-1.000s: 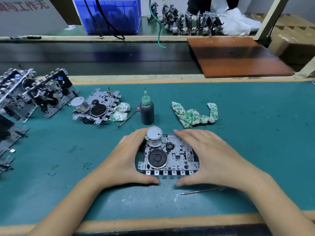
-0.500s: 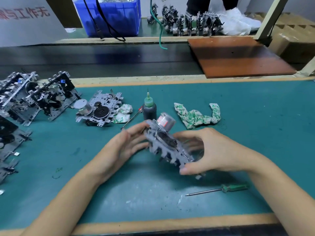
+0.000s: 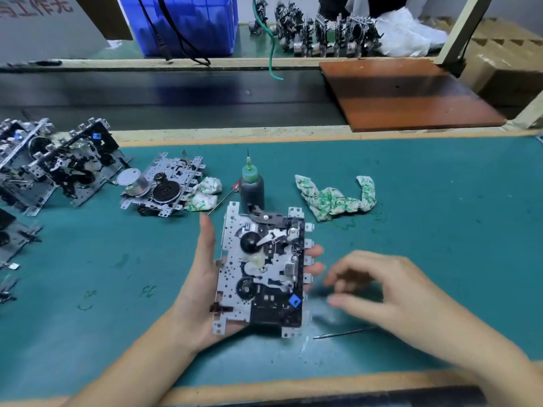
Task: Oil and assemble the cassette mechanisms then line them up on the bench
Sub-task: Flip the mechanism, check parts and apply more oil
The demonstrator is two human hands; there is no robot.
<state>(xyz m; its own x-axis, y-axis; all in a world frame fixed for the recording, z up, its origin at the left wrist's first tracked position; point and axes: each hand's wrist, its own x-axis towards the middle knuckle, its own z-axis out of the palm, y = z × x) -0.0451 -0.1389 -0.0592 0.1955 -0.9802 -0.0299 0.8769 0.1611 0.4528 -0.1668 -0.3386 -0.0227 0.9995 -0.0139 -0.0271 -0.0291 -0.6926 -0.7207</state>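
Left hand [image 3: 202, 277] has its grip wrapped round the cassette mechanism [image 3: 261, 274], held above the green desk [image 3: 440, 230], reel side up. Right hand [image 3: 379, 289], blurred, hovers beside it with loosely curled fingers, empty. Behind stands the oil bottle [image 3: 251, 186]; near the right hand lies a screwdriver [image 3: 343, 333].

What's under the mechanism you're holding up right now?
The left hand cradles the cassette mechanism from beneath, fingertips showing past its right edge. The palm and the mechanism's underside are covered; the motor isn't visible.

Green bench mat [image 3: 440, 230] w/ brown board [image 3: 411, 95] behind.
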